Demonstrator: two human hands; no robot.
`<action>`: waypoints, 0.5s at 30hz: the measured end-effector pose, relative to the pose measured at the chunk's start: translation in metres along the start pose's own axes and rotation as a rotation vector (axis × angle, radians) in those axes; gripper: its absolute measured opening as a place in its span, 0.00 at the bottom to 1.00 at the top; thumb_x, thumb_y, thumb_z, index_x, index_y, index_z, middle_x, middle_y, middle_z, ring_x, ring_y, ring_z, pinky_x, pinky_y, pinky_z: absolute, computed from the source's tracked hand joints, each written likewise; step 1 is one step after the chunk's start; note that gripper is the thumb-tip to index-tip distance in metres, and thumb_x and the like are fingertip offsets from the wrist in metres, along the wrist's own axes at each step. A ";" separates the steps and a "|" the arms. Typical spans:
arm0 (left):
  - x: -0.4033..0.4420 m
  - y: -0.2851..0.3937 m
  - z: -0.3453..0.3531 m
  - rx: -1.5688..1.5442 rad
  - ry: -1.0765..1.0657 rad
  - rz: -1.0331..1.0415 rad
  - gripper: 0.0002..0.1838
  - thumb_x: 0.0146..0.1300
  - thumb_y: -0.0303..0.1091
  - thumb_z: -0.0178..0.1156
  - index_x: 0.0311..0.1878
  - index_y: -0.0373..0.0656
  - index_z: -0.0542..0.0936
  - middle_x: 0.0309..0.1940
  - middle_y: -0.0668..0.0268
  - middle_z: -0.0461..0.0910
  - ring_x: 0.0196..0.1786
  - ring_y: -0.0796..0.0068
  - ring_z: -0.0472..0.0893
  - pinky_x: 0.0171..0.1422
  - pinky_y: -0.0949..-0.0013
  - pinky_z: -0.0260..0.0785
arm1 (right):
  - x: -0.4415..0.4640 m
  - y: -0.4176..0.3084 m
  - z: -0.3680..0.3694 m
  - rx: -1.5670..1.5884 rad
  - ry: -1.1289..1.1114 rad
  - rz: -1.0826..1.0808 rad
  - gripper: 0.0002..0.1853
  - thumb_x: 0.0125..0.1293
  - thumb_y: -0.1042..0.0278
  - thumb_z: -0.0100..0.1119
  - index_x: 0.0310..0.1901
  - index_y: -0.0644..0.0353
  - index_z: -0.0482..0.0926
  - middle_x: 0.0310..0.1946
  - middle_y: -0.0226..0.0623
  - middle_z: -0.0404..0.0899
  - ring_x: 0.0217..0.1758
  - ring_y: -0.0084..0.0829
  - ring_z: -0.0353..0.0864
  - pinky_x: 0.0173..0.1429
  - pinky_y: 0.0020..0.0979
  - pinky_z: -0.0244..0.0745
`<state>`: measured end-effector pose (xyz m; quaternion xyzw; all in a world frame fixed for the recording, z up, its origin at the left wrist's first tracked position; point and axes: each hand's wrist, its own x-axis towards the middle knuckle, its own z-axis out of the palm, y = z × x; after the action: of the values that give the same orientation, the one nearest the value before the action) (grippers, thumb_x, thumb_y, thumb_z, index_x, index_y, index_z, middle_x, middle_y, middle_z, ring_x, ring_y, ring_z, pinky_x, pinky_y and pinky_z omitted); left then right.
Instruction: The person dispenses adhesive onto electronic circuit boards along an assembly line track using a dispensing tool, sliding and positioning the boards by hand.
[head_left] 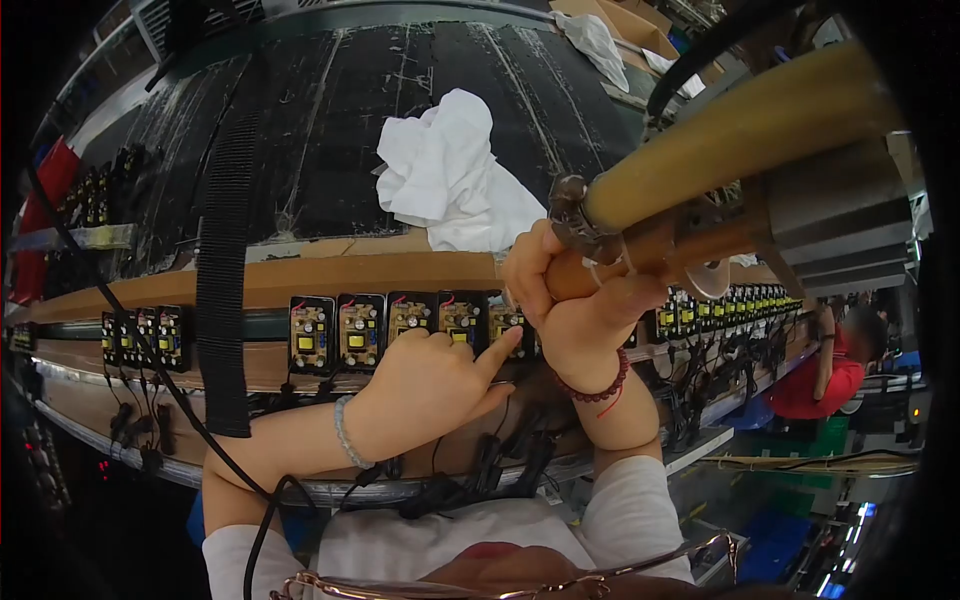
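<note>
A scuffed black tabletop (340, 130) spans the scene, a hose-fed tool (742, 238) reaching in from the right above a row of circuit boards (361, 335) at its near side. White cloth (455, 175) lies crumpled beyond. The right hand (592, 305) closes around the tool's tan end; the left hand (430, 378) extends its index finger to a board (506, 318), but whether its curled fingers hold anything cannot be told. Good handling likely calls for a steady right wrist, light fingertip pressure and both forearms clear of the cables (487, 452).
</note>
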<state>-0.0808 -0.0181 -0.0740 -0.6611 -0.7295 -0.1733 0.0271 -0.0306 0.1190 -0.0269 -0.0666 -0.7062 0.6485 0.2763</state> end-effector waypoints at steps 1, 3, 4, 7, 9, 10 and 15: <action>0.000 0.000 0.000 0.000 0.006 0.007 0.25 0.56 0.50 0.59 0.54 0.46 0.77 0.12 0.70 0.71 0.15 0.73 0.73 0.23 0.71 0.66 | 0.000 0.000 0.000 0.004 0.005 0.003 0.47 0.43 0.12 0.28 0.37 0.57 0.67 0.12 0.27 0.60 0.15 0.23 0.59 0.23 0.26 0.57; 0.000 -0.001 0.000 0.000 0.014 0.013 0.25 0.56 0.50 0.59 0.54 0.46 0.77 0.12 0.70 0.71 0.15 0.73 0.73 0.23 0.71 0.66 | 0.001 -0.002 0.000 0.006 0.009 0.004 0.47 0.43 0.12 0.28 0.37 0.57 0.67 0.11 0.27 0.60 0.15 0.23 0.59 0.22 0.26 0.57; 0.000 0.000 0.000 -0.004 0.008 0.010 0.25 0.56 0.49 0.59 0.54 0.46 0.77 0.12 0.70 0.71 0.15 0.73 0.73 0.22 0.71 0.65 | 0.001 -0.003 0.001 0.013 0.025 0.007 0.47 0.43 0.12 0.28 0.36 0.57 0.67 0.11 0.28 0.60 0.15 0.22 0.59 0.22 0.26 0.57; 0.000 0.000 0.000 -0.007 0.000 0.004 0.25 0.56 0.49 0.59 0.54 0.46 0.77 0.12 0.70 0.71 0.15 0.73 0.73 0.22 0.71 0.65 | 0.001 -0.009 0.002 -0.005 0.037 0.012 0.48 0.42 0.12 0.28 0.37 0.57 0.67 0.11 0.28 0.61 0.15 0.22 0.59 0.22 0.25 0.56; 0.000 0.000 0.000 -0.007 -0.004 0.005 0.25 0.56 0.49 0.59 0.54 0.46 0.77 0.12 0.70 0.71 0.15 0.73 0.73 0.22 0.71 0.65 | 0.000 -0.009 0.001 -0.029 0.036 0.014 0.48 0.42 0.12 0.29 0.38 0.58 0.67 0.11 0.27 0.61 0.14 0.22 0.59 0.22 0.25 0.56; 0.001 -0.001 0.000 -0.011 -0.001 0.011 0.25 0.57 0.49 0.59 0.54 0.46 0.77 0.12 0.70 0.71 0.15 0.73 0.73 0.22 0.71 0.65 | 0.000 -0.009 0.000 0.010 0.028 0.019 0.50 0.42 0.12 0.28 0.39 0.60 0.67 0.11 0.27 0.61 0.14 0.22 0.59 0.21 0.25 0.55; 0.001 0.000 0.000 -0.015 -0.001 0.008 0.25 0.57 0.48 0.58 0.54 0.45 0.77 0.12 0.69 0.71 0.15 0.73 0.73 0.22 0.70 0.65 | 0.003 -0.019 0.002 -0.072 0.061 0.053 0.54 0.40 0.11 0.27 0.42 0.64 0.66 0.11 0.27 0.61 0.13 0.23 0.59 0.21 0.25 0.55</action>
<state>-0.0811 -0.0173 -0.0741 -0.6643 -0.7255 -0.1783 0.0222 -0.0293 0.1153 -0.0075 -0.1149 -0.7183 0.6273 0.2780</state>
